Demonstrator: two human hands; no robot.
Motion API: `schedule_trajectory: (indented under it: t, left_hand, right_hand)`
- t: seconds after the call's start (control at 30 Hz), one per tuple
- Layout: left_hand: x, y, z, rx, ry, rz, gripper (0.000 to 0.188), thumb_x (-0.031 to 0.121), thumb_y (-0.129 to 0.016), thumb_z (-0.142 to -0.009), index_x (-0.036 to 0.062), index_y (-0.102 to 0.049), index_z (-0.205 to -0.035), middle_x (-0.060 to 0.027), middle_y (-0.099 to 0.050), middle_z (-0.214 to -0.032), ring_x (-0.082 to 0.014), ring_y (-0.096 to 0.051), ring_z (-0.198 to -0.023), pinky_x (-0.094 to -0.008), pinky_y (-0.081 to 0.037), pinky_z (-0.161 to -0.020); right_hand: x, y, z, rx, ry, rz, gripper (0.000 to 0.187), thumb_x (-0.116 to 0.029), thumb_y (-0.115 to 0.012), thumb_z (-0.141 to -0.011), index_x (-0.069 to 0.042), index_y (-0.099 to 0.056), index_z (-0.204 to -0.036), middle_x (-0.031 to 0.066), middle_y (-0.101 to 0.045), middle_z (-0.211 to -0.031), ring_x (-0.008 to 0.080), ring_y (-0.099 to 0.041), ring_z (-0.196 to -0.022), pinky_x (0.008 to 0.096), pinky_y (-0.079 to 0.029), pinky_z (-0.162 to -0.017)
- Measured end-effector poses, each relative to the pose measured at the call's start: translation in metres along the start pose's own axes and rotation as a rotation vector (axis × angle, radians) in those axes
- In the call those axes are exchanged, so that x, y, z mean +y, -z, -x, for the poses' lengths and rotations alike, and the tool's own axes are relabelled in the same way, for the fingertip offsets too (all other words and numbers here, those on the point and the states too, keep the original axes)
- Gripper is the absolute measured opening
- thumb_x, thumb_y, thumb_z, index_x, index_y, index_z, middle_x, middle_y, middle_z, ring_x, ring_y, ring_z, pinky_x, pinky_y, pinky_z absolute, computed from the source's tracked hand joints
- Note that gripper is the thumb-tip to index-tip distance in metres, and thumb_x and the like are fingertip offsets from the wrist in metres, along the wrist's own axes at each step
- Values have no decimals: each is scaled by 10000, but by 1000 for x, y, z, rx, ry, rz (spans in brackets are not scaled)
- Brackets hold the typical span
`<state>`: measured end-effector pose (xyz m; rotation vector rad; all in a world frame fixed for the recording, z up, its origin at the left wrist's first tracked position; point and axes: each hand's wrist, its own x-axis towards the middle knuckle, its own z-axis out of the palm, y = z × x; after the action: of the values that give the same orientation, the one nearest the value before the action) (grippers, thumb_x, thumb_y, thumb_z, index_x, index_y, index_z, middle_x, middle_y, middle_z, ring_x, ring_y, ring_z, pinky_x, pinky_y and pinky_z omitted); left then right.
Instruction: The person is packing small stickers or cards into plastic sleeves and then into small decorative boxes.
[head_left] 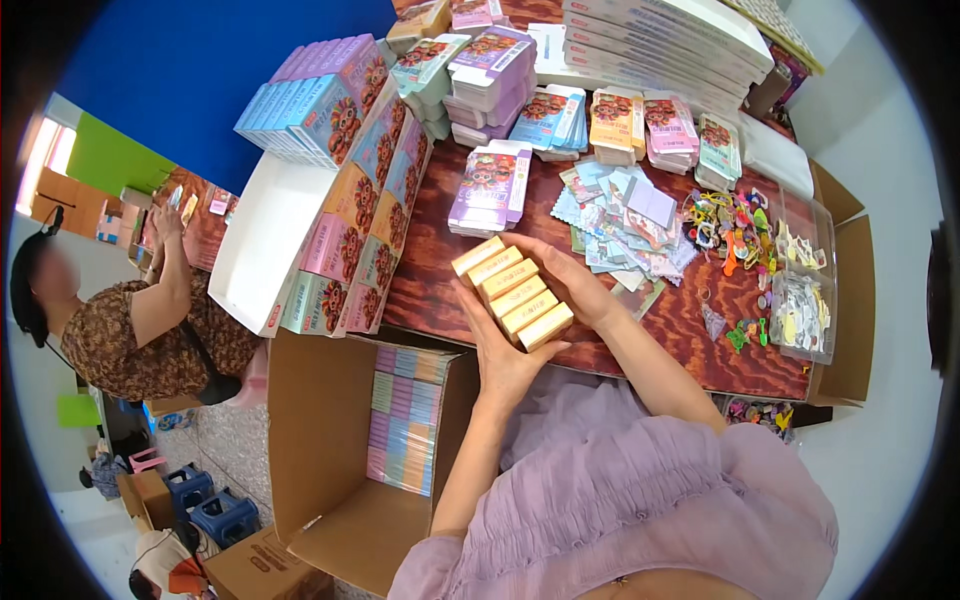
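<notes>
Between my two hands is a row of several small yellow boxes (512, 292), held above the table's front edge. My left hand (505, 358) wraps the near and left side of the row, its thumb along the closest box. The fingers of my right hand (568, 278) curl round the far and right side. Just beyond lies a stack of purple cartons (492, 190). To its right spreads a loose pile of pastel cards (622, 222), some with scalloped edges.
Several carton stacks (617, 122) line the back, beside stacked white trays (670, 50). Coloured trinkets (738, 228) and a clear case (806, 342) lie right. A white tray (252, 245) of boxes stands left, above an open cardboard box (330, 450). Another person (150, 300) sits far left.
</notes>
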<state>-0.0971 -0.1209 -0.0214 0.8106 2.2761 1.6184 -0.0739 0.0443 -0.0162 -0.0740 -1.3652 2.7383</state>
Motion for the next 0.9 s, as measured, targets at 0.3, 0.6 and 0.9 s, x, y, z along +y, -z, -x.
schedule_trajectory:
  t: [0.3,0.6,0.9]
  left_hand:
    - [4,-2,-7,-12,-62,-134,1529,355,-975,-515,24,100,-1551,-289,-89,-1570,-438,-207,-1450,-493,-261,-1169]
    - [12,-21,7,148,-213,-278,1464,376,-950,-573,-55,75,-1525,-361,-43,-1568,-518,-160,-1441,-562,-179,-1173]
    - [124,118,-70,574,-458,-301,1377,186,-925,-651,30,102,-1555,-226,-241,-1523,-342,-374,-1374,-435,-343,-1127]
  right_hand:
    - [16,15,-11,92,23,172,683,-532,-456,-1019,-17,-370,-1459,106,-499,-1298,180,-476,-1247,318,-364,-1077]
    - [5,4,-7,-30,-29,-9,580,-453,-484,-1027,-60,-365,-1436,85,-508,-1351,177,-520,-1249,335,-435,-1061]
    - [-118,-176,-146,-437,252,292,585,-514,-537,-985,-52,-481,-1340,91,-589,-1232,149,-597,-1109,307,-494,-958]
